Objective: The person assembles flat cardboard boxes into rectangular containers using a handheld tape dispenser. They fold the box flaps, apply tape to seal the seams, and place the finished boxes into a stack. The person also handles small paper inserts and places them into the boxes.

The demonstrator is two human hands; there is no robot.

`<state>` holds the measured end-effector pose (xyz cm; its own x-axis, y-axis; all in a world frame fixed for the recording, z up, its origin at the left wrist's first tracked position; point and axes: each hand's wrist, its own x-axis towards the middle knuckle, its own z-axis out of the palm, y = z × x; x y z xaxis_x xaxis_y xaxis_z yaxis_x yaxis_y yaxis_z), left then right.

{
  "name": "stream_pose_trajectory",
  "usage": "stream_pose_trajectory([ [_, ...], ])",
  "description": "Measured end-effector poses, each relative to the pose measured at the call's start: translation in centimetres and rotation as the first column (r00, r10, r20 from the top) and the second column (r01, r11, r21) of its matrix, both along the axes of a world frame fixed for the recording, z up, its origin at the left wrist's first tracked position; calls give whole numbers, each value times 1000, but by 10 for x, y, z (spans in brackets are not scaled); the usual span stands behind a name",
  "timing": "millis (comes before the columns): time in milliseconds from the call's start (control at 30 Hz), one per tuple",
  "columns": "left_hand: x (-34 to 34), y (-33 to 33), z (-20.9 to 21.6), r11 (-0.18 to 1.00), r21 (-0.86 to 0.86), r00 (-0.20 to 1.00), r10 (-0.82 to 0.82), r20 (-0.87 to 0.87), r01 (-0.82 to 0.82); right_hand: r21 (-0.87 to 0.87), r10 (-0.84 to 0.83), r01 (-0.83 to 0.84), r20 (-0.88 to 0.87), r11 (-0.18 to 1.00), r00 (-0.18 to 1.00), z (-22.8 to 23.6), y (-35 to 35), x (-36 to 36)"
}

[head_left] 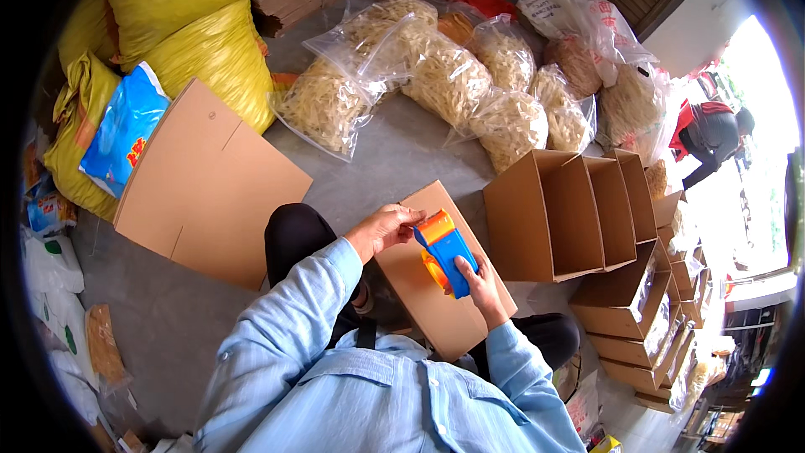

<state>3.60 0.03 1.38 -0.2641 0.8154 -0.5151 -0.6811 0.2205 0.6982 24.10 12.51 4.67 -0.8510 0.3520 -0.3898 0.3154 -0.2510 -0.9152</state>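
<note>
A blue and orange tape dispenser (450,253) is held over a closed cardboard box (423,310) between my knees. My right hand (482,287) is wrapped round the dispenser's blue handle, with the thumb on top. At the dispenser's far left end, my left hand (386,231) has its fingertips pinched together beside the orange part. Whatever is between those fingertips is too small to make out. A yellow-orange roll (432,267) shows along the dispenser's left side.
Flattened cardboard (210,184) lies on the left, near yellow sacks (193,50) and a blue bag (126,130). Clear bags of pale dried strips (440,67) sit ahead. Open cardboard boxes (570,214) stand at right. Beyond them, another person (713,134) bends over.
</note>
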Motion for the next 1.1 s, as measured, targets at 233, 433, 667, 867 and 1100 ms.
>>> stream_pose_trajectory([
  [233,-25,15,-34,981,-43,884,150,-443,-188,147,19,-20,9,989,1000,3,-2,-7],
  [433,-124,14,-74,858,-176,598,176,-782,-483,122,53,-69,123,990,991,28,-1,27],
  [667,-123,15,-159,872,-248,536,19,-844,-422,151,31,-55,158,987,987,24,-1,22],
  [867,-87,16,-186,912,-320,873,-360,-330,256,145,19,-39,136,989,991,18,0,28],
  [1100,-87,12,-176,888,-418,818,-379,-433,190,214,34,-52,88,976,996,11,0,30],
])
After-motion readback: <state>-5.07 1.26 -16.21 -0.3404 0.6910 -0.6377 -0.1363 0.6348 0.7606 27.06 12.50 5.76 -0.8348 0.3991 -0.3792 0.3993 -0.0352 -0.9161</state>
